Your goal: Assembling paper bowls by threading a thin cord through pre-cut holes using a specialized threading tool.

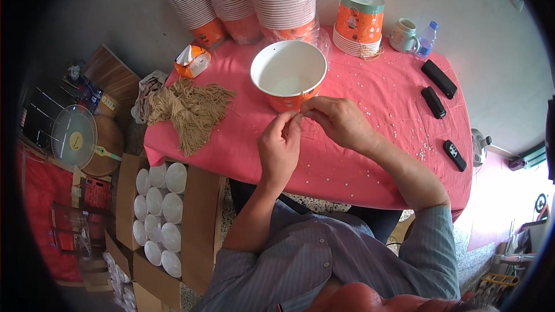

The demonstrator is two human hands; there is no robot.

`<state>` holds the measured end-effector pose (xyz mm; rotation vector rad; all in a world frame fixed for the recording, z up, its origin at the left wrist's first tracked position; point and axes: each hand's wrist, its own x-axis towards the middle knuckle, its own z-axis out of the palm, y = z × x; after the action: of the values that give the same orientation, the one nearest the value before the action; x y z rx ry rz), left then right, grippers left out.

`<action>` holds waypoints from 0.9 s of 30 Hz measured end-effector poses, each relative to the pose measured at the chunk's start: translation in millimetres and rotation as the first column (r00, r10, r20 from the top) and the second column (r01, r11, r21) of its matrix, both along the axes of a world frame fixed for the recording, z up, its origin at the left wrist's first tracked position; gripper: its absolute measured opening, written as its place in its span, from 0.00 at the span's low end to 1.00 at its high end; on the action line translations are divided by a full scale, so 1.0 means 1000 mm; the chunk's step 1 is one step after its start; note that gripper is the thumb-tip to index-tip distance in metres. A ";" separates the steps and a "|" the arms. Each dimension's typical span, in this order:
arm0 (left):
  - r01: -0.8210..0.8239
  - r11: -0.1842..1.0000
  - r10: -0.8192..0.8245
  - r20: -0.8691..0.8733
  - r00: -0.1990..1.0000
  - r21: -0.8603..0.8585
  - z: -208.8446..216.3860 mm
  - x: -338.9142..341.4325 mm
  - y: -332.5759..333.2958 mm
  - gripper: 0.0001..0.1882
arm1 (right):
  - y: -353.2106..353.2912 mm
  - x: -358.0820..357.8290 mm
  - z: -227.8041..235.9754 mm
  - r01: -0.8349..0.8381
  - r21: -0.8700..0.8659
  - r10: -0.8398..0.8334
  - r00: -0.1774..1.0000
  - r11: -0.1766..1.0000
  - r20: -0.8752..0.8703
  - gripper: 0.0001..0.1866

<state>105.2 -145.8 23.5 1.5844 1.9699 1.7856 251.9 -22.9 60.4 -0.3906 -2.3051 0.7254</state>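
A large paper bucket (288, 101), orange outside and white inside, stands upright with its mouth up at the table's near middle. A small dark hole shows near its far rim. Against the near side of the bucket, a short piece of tan cord (303, 95) runs down to my fingers. My left hand (280, 149) is closed in a pinch just below the bucket's front. My right hand (341, 120) pinches from the other side, its fingertips meeting the left ones. The cord between the fingertips is mostly hidden. A heap of tan cords (191, 110) lies left of the bucket.
Tall stacks of nested buckets (283, 6) in plastic stand behind. An upside-down bucket stack (359, 20), a mug (403, 36), a bottle (427, 39) and several black objects (439, 80) line the right. White bits dot the pink cloth (347, 164). An open carton (199, 225) of cups sits lower left.
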 end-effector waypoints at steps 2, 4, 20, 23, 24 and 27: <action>0.084 0.996 -0.082 0.144 0.986 -0.006 0.000 0.001 0.003 0.08 | 0.003 0.001 -0.001 -0.010 -0.076 0.010 1.000 0.997 -0.005 0.07; 0.208 0.977 -0.173 0.428 0.887 -0.037 -0.003 0.000 0.004 0.07 | 0.002 0.000 0.001 -0.028 -0.159 0.026 1.000 0.987 -0.015 0.07; -0.055 0.989 0.093 -0.296 0.951 0.136 -0.016 0.001 0.007 0.07 | 0.013 0.002 0.001 -0.042 -0.467 0.042 0.999 0.883 -0.010 0.07; -0.057 0.986 0.111 -0.362 0.926 0.156 -0.016 0.001 0.008 0.08 | 0.013 0.002 -0.001 -0.048 -0.455 0.041 0.999 0.889 -0.026 0.07; -0.057 0.986 0.110 -0.354 0.929 0.159 -0.017 0.000 0.008 0.09 | 0.012 0.002 -0.002 -0.048 -0.407 0.028 0.998 0.912 -0.056 0.07; -0.059 0.987 0.105 -0.319 0.942 0.151 -0.015 0.000 0.007 0.09 | 0.011 0.002 -0.003 -0.053 -0.335 0.027 0.996 0.941 -0.083 0.07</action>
<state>105.5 -138.7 8.2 1.9851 2.1140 1.8259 254.2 -11.7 57.1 -0.4614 -2.1215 1.1425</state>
